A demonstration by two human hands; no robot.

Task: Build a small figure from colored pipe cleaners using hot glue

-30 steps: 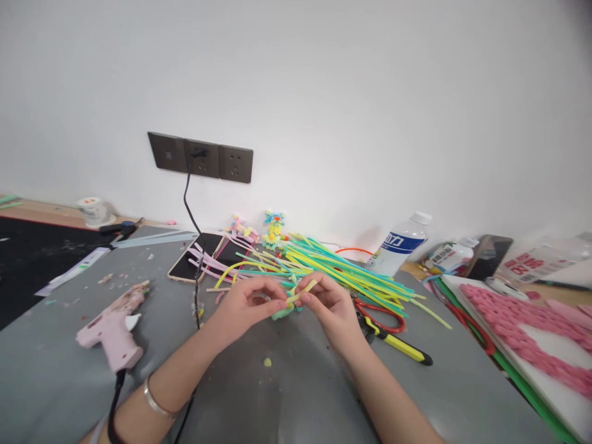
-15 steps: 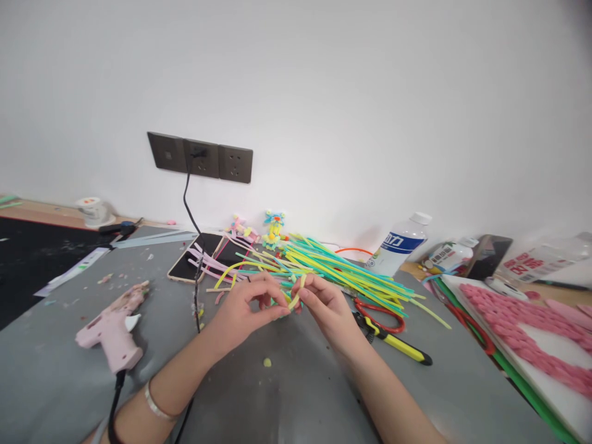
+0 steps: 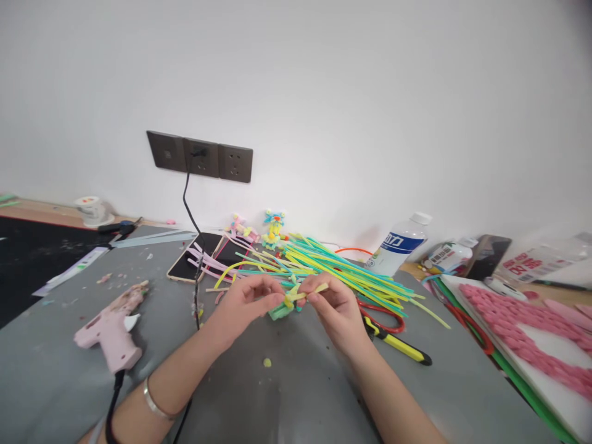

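Observation:
Between my hands is a small green-and-yellow pipe cleaner piece (image 3: 281, 311), held above the grey mat. My left hand (image 3: 252, 303) pinches its left side with thumb and fingertips. My right hand (image 3: 335, 308) grips a pale yellow pipe cleaner end (image 3: 319, 289) that runs out of the piece and pokes past the fingers. Just behind the hands lies a pile of yellow and teal pipe cleaners (image 3: 342, 271). Two small pipe cleaner figures, one pink (image 3: 240, 227) and one blue and yellow (image 3: 274, 229), stand by the wall.
A pink glue gun (image 3: 111, 330) lies left, its cord near my forearm. Yellow-handled pliers (image 3: 398, 345) and red-handled scissors (image 3: 383, 316) lie right of my hand. Behind are a phone (image 3: 197, 258) and a bottle (image 3: 400, 243). A pink braided piece (image 3: 522, 327) sits far right.
My right hand has shifted slightly right, drawing the yellow strand from upright to nearly level. More of the green part now shows below my left fingertips.

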